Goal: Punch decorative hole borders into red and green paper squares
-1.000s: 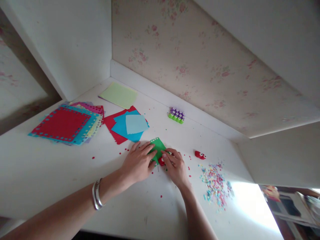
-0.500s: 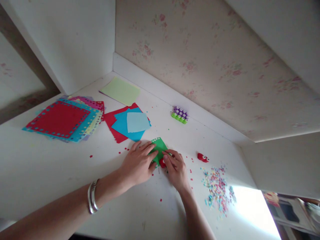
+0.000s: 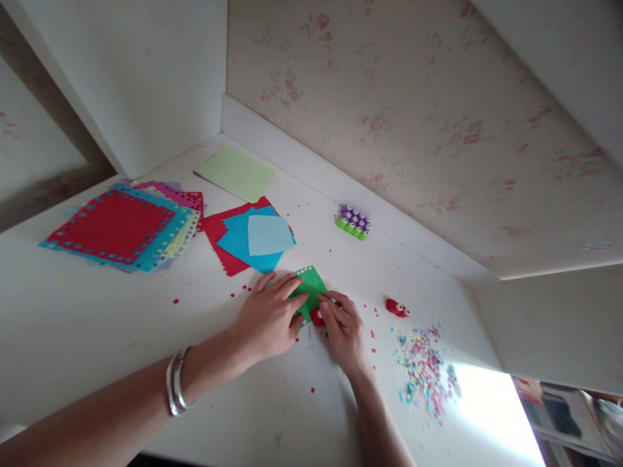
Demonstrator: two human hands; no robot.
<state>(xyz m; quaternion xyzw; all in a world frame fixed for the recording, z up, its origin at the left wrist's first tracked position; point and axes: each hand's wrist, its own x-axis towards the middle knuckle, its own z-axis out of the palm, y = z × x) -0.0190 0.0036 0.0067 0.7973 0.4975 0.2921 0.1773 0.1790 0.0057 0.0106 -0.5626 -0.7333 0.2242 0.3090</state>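
A small green sheet of paper (image 3: 311,285) lies on the white tabletop, with a row of punched holes along its top edge. My left hand (image 3: 270,318) rests flat across its left side, fingers spread, holding the sheet down. At the lower right edge of the sheet, my right hand (image 3: 344,331) is closed around a small red paper punch (image 3: 317,316). The fingers cover most of the punch, and its contact with the paper is partly hidden. Tiny red cut-outs (image 3: 244,287) are scattered around both hands.
A stack of hole-edged coloured sheets (image 3: 111,227) lies left, beside overlapping red and blue papers (image 3: 253,256). Pale green paper (image 3: 236,172) is behind. Purple and green punches (image 3: 354,222) stand near the wall. Another red punch (image 3: 398,307) and a confetti heap (image 3: 426,370) lie right.
The view has shifted very slightly. Both hands, the green sheet and the red punch keep practically the same places.
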